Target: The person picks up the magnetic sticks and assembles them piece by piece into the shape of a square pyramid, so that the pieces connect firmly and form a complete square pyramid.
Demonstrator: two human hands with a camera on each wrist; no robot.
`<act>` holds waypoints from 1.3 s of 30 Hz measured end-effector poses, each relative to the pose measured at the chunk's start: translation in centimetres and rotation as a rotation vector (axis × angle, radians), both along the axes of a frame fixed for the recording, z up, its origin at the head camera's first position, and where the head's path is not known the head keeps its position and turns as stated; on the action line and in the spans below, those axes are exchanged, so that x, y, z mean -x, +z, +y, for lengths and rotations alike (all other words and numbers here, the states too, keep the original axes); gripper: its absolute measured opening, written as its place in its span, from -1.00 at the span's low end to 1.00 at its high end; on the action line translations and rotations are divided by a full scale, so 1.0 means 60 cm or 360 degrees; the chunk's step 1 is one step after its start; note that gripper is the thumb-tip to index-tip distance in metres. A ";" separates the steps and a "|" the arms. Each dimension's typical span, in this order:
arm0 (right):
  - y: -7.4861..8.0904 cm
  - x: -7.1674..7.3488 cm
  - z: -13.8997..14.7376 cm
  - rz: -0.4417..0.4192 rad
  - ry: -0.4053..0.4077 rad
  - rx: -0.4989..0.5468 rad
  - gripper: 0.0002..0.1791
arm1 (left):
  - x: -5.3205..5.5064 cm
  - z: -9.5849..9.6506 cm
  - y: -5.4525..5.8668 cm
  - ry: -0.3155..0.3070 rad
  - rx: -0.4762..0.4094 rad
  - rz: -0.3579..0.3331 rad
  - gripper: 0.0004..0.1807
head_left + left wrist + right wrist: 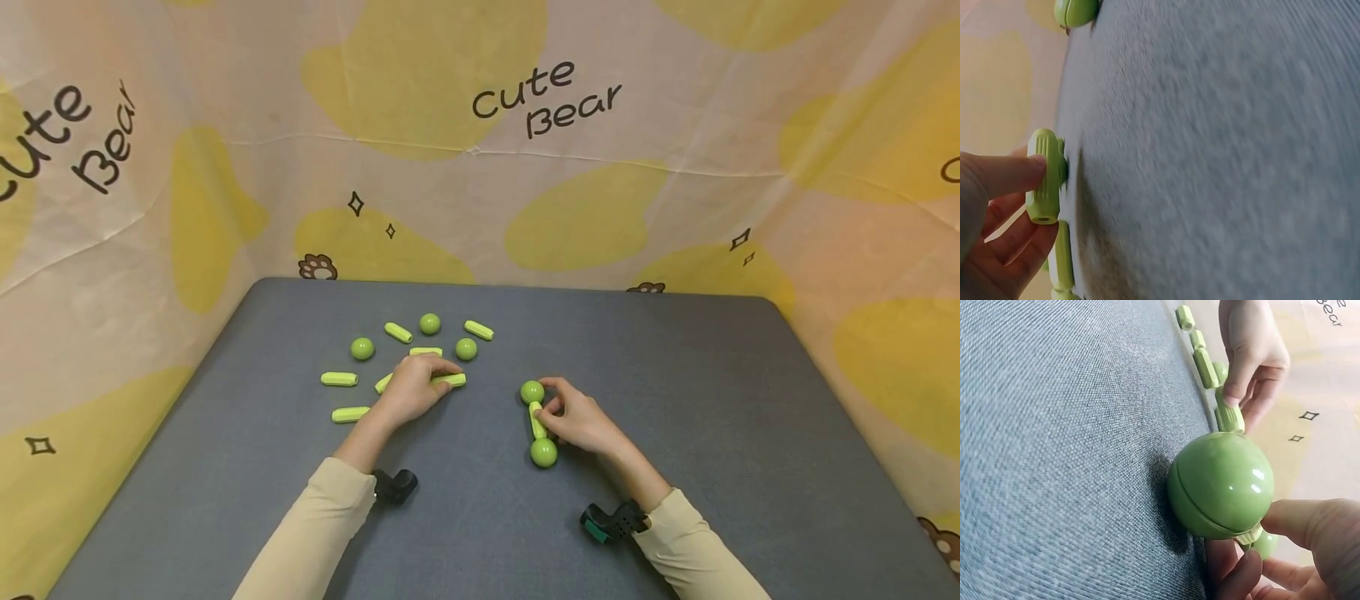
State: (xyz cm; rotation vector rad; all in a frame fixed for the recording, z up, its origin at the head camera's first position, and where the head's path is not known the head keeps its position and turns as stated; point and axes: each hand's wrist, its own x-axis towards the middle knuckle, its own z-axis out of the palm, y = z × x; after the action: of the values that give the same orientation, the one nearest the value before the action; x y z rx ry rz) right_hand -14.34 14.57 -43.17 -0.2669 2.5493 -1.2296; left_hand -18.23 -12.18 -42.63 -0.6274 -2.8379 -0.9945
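Observation:
My left hand (408, 387) pinches a short light-green rod (452, 380) between thumb and fingers. In the left wrist view this rod (1044, 178) has grooved sides and a hole in its end. To the right, my right hand (581, 418) holds another rod (537, 421) by its middle. That rod has a green ball at either end, a far ball (532, 392) and a near ball (543, 452), making a dumbbell shape. Up close in the right wrist view, the near ball (1222, 484) is glossy with a seam line and hides most of the rod.
Around my left hand lie several loose rods, among them a left rod (339, 379) and a back rod (478, 330). Three loose balls sit there too: a left ball (362, 348), a back ball (430, 324) and a right ball (466, 349). Printed cloth (420, 100) surrounds the grey table (675, 375).

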 end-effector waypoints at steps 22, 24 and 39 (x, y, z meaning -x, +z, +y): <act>0.000 0.000 -0.004 -0.0010 -0.0041 -0.0030 -0.43 | 0.000 0.080 0.002 -0.0198 0.0058 -0.0070 -0.79; 0.000 -0.001 -0.004 -0.0014 -0.0042 -0.0026 -0.43 | -0.001 0.086 0.000 -0.0211 0.0078 -0.0083 -0.78; 0.000 -0.001 -0.004 -0.0027 -0.0037 -0.0011 -0.43 | -0.003 0.105 -0.006 -0.0267 0.0060 -0.0092 -0.77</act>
State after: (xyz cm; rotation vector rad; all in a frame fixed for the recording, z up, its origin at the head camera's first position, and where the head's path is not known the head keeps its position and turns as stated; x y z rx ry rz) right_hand -14.29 14.36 -43.17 -0.2248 2.5490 -1.2260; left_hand -18.04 -5.91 -43.01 -0.8667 -2.8996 -0.9996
